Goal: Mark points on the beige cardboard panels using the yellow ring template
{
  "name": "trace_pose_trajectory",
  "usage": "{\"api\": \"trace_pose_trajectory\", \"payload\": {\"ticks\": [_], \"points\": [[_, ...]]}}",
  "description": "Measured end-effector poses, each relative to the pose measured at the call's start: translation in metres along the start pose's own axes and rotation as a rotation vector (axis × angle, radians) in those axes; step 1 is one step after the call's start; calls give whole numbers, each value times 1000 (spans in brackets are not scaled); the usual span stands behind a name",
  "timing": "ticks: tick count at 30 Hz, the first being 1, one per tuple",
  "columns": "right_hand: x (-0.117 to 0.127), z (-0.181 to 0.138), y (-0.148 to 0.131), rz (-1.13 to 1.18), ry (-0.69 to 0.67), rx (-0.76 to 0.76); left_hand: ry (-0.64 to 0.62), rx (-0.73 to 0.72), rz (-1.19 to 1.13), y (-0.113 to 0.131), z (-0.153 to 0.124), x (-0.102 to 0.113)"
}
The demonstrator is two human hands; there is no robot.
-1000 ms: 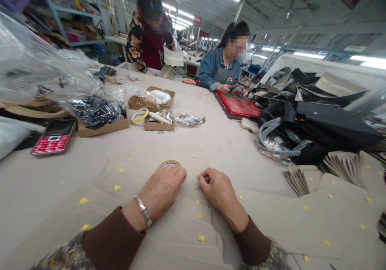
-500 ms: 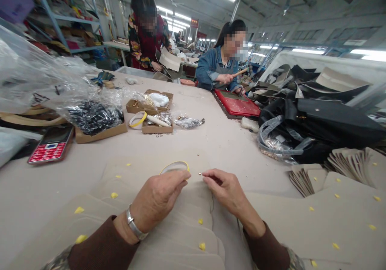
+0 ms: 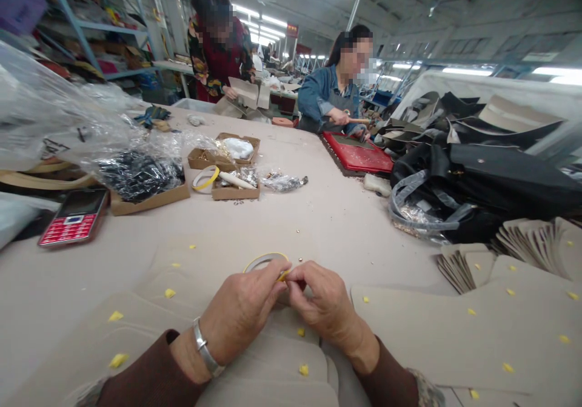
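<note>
I see both hands meeting at frame centre, low. L hand [image 3: 243, 310] and R hand [image 3: 321, 301] touch at the fingertips, pinched together on the near edge of a yellow tape roll [image 3: 265, 262]. The roll lies flat on a beige panel [image 3: 218, 255], just at 12 o'clock from the knuckles. L fingers curl in, thumb pressed to the roll's rim; R fingers bunched tight on the same spot. Can't tell if anything smaller sits between the tips. A bracelet [image 3: 203, 348] rings the L wrist; brown sleeves on both arms.

More beige panels fan out under the forearms, w/ small yellow tabs [image 3: 170, 293] stuck on them. A tiny stud [image 3: 300, 260] lies on the table just at 1 o'clock from the R hand.

At 10 o'clock, well apart: red phone [image 3: 73, 218], a box of black parts [image 3: 140, 179] in plastic wrap, another tape ring [image 3: 203, 178] and small card trays [image 3: 234, 185]. At 2 o'clock: stack of cut pieces [image 3: 459, 267], black bags [image 3: 491, 182] beyond. Far side of the table, 12–1 o'clock: one person hammers on a red mat [image 3: 359, 155]; another person stands at 11 o'clock holding card pieces.
</note>
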State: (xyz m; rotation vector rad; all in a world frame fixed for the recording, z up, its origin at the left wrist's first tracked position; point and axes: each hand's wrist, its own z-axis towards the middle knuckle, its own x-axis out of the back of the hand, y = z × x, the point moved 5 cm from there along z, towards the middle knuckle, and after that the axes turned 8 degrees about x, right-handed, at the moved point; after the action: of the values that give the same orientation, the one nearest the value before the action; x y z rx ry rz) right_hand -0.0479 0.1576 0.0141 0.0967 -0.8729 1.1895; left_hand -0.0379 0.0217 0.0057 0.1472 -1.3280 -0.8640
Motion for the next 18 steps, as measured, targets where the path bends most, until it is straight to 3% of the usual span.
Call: {"api": "trace_pose_trajectory", "payload": {"ticks": [3, 7, 12, 14, 16, 18], "points": [[0, -1, 1, -49, 29, -4, -73, 83, -66, -1, 3, 0], [0, -1, 1, -4, 37, -112, -3, 48, -17, 2, 4, 3], [-7, -9, 26, 386, 45, -735, 171, -96, 62, 10, -1, 6], [-8, -15, 42, 480, 53, -920, 198, -104, 108, 12, -2, 6], [-5, -20, 60, 496, 42, -1000, 140, -58, 239, 11, -1, 1], [-3, -22, 75, 498, -4, -1023, -7, 22, 404, 6, 3, -7]]}}
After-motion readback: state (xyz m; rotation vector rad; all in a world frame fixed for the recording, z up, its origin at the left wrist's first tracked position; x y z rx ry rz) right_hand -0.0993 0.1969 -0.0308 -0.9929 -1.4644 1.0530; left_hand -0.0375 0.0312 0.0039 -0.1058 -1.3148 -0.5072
